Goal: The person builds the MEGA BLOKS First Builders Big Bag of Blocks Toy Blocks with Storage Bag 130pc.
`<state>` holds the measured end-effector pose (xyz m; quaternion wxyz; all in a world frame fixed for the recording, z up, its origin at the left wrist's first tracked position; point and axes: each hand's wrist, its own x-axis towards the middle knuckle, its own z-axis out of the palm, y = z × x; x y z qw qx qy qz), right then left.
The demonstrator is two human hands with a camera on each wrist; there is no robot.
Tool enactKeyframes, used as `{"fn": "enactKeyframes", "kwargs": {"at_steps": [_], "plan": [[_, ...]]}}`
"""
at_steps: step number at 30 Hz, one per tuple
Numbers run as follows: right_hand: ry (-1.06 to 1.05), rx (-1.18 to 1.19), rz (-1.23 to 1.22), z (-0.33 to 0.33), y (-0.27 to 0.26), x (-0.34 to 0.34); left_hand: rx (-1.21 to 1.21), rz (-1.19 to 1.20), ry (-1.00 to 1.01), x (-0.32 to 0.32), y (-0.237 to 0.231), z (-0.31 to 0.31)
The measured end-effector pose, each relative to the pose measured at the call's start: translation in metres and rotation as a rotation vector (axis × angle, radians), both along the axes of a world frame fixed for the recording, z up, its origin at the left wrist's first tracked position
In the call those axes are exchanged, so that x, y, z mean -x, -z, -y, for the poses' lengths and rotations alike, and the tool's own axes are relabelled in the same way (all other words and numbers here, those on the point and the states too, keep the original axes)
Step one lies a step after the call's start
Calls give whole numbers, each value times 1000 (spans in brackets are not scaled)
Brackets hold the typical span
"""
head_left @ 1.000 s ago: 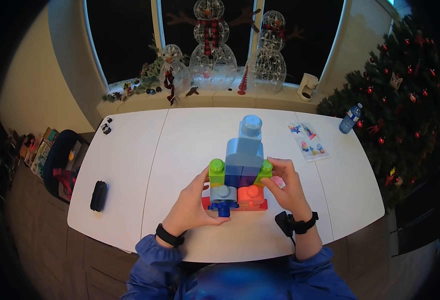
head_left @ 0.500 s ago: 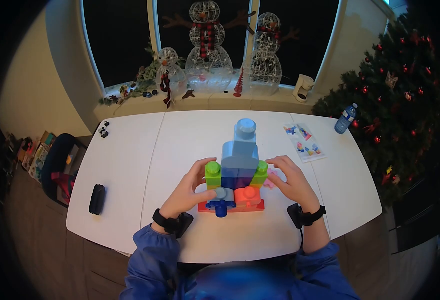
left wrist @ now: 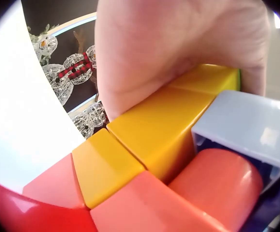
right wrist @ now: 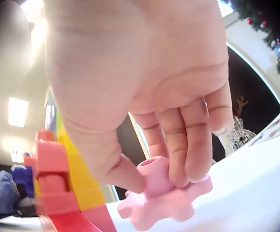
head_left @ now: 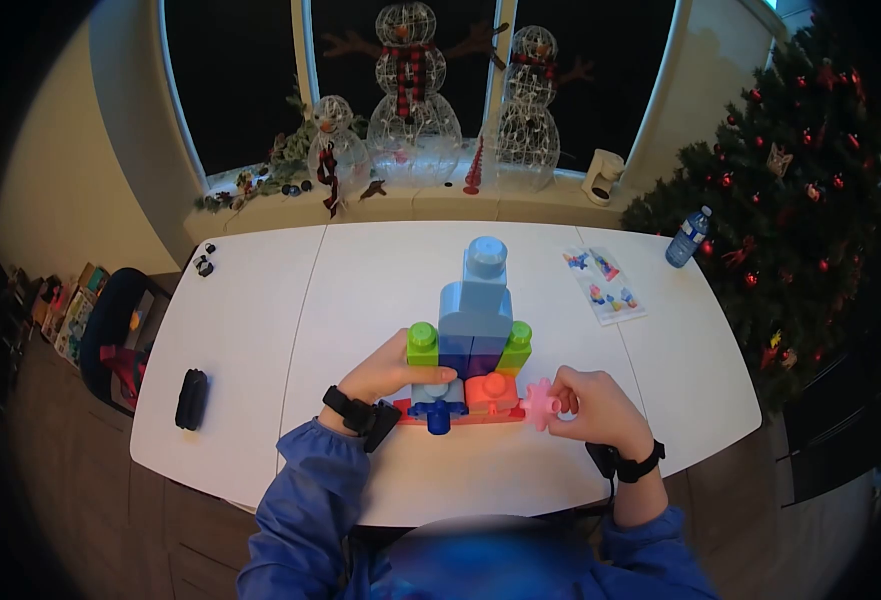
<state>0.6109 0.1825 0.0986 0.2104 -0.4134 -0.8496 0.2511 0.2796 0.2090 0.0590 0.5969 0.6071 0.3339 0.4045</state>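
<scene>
A block tower (head_left: 475, 320) of light blue, green, purple, yellow and red toy bricks stands upright on a red base. My left hand (head_left: 385, 372) grips its left side, the thumb lying across the light grey-blue block (head_left: 425, 391) and the fingers hidden behind. The left wrist view has that palm against the yellow blocks (left wrist: 159, 123). A dark blue gear (head_left: 438, 413) projects from the front of the grey-blue block, beside a coral block (head_left: 492, 392). Between thumb and fingers my right hand (head_left: 600, 408) pinches a pink toy gear (right wrist: 162, 205) by its hollow stem, near the base's right end.
An instruction sheet (head_left: 605, 285) lies at the back right of the white table (head_left: 380, 270), with a water bottle (head_left: 688, 237) behind it. A black case (head_left: 191, 399) lies at the left, and small black pieces (head_left: 204, 262) sit at the far left corner.
My right hand has left the tower's right side, taken hold of the pink gear and brought it towards the front right. My left thumb has moved up across the grey-blue block.
</scene>
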Motion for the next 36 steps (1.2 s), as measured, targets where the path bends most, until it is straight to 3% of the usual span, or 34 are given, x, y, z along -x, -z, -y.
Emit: {"fn": "enactKeyframes", "kwargs": {"at_steps": [4,8,20,32,34,36], "plan": [[-105,-204,-177,41,-4,28,-7,12,-8,-2,-6,3],[-64,-538,-110,45,19,51,0,52,8,-3,-5,3],[-146,-733,37,42,17,69,-1,43,6,-3,0,1],[-207,-698,192,29,21,59,3,-14,36,3,1,-3],[-127,-549,7,30,8,49,27,-26,61,10,-4,0],[-44,-423,-144,25,2,38,-106,-114,-54,20,-13,16]]}}
